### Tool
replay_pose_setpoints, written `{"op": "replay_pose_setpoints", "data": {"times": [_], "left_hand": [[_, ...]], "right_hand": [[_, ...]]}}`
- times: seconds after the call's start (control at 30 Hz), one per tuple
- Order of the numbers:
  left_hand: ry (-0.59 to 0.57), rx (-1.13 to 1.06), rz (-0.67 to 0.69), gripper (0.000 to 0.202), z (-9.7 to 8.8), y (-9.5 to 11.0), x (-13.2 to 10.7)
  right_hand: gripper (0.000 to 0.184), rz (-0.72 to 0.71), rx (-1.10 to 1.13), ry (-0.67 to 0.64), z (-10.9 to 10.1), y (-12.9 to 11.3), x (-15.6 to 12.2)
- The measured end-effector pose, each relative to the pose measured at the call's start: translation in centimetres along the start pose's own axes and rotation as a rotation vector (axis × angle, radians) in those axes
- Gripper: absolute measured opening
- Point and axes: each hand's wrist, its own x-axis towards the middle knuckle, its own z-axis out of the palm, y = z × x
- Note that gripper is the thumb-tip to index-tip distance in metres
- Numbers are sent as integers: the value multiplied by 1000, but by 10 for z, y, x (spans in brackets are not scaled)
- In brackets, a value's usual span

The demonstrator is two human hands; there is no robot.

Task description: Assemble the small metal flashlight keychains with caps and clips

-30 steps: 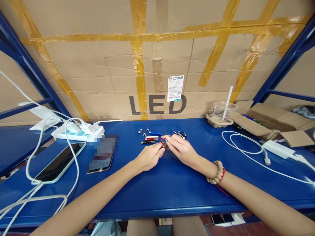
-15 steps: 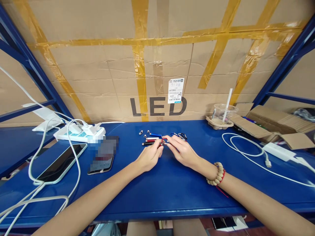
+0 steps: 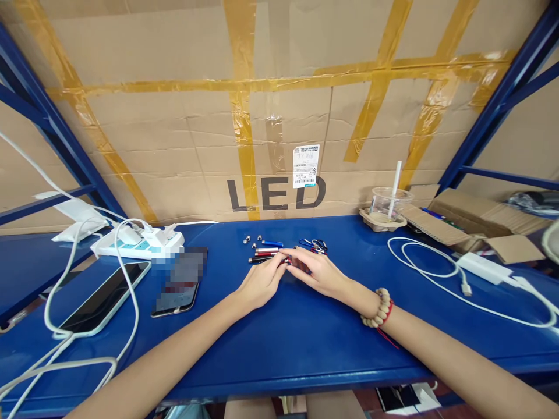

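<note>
My left hand (image 3: pixel 260 283) and my right hand (image 3: pixel 315 272) meet over the blue shelf (image 3: pixel 283 337), fingertips pinched together on a small red part that is almost hidden between them. Just beyond the fingers lie small pen-like tubes: a blue one (image 3: pixel 272 243), a silver-and-red one (image 3: pixel 266 251) and a dark one (image 3: pixel 258 259). Three small metal caps (image 3: pixel 252 240) sit behind them. A bunch of small clips (image 3: pixel 313 245) lies by my right fingers. My right wrist wears a bead bracelet (image 3: pixel 378 309).
Two phones (image 3: pixel 105 297) (image 3: pixel 177 295) lie at left with white cables and a power strip (image 3: pixel 138 243). A plastic cup with a straw (image 3: pixel 386 205) stands at back right, beside cardboard boxes (image 3: pixel 480 218) and a white charger cable (image 3: pixel 441 270). A taped cardboard wall (image 3: pixel 279 116) closes the back.
The two hands stay pinched together on the small red part, which is now more hidden by the fingers. The view has shifted slightly.
</note>
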Motion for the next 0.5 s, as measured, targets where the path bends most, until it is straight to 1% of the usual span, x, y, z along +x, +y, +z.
{"op": "replay_pose_setpoints", "data": {"times": [0.13,0.3,0.4,0.5], "left_hand": [[35,21,-36,24,1,0,1],[15,-23,-95,20,3,1,1],[40,-85,-90,21,4,0,0],[66,-134,-75,23,4,1,-1]], "right_hand": [[33,49,47,15,1,2,1],[32,128,237,42,3,2,2],[28,187,314,4,3,2,2],[26,206,330,-34,3,4,3]]}}
